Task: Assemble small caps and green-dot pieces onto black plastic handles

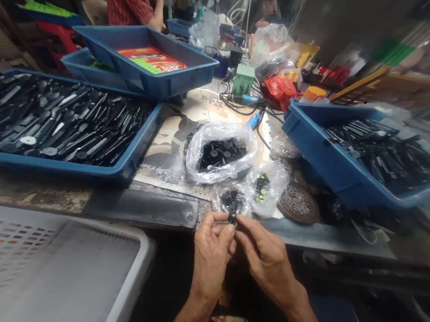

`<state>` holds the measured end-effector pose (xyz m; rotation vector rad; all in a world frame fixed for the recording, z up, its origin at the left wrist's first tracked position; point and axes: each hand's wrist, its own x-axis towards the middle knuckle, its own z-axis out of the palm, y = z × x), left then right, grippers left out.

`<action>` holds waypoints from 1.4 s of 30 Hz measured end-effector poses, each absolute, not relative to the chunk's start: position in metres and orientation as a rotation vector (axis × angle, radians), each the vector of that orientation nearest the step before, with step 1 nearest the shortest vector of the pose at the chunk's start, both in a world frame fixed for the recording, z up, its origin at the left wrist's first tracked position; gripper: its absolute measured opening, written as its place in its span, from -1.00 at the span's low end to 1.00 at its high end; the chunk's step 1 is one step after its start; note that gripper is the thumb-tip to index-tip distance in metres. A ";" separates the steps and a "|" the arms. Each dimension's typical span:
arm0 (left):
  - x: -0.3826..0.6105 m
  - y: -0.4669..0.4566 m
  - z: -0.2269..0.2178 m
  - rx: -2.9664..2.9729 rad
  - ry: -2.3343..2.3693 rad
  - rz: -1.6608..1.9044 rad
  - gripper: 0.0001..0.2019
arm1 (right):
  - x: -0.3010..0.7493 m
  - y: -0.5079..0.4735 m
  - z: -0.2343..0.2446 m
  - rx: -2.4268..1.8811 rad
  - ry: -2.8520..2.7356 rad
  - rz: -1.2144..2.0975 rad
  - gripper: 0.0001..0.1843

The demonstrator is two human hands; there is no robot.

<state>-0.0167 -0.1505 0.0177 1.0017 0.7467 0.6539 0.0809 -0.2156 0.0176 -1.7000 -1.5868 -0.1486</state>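
Head view, looking down at a cluttered workbench:

- Hands: two of the person's own. The left hand (212, 252) and the right hand (267, 263) are curled nearly closed, with their fingertips meeting on one small black plastic part (234, 214).
- Held part: one, marked with a little green, pinched between both hands in the air just off the bench edge.
- Clear plastic bags nearest the hands: three. The largest bag (219, 152) holds many round-headed black parts; a small bag (228, 200) holds black parts; another small bag (269, 188) holds black-and-green parts.
- Blue plastic trays: five. The large left tray (67, 165) and the right tray (318, 152) are heaped with long black pieces; the tilted tray (184, 82) rests on another tray (77, 63), and a small tray (180, 27) sits farther back.
- Round brown disc (296, 203): one, dotted with tiny metal bits, just right of the hands.
- Green box (242, 80): one, among black cords.
- Grey-white plastic crate (54, 269): one, at the person's left.
- Other people: two, a co-worker in a red checked shirt (128, 2) and another co-worker (267, 7), both across the bench.
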 end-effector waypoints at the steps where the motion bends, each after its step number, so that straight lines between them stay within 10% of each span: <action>1: -0.017 -0.150 0.019 1.032 0.762 0.654 -0.84 | 0.081 -0.215 0.018 -1.709 -1.584 -0.156 -0.70; 42: -0.023 -0.156 0.026 0.990 0.725 0.674 -0.88 | 0.074 -0.215 0.016 -1.721 -1.050 0.202 -0.85</action>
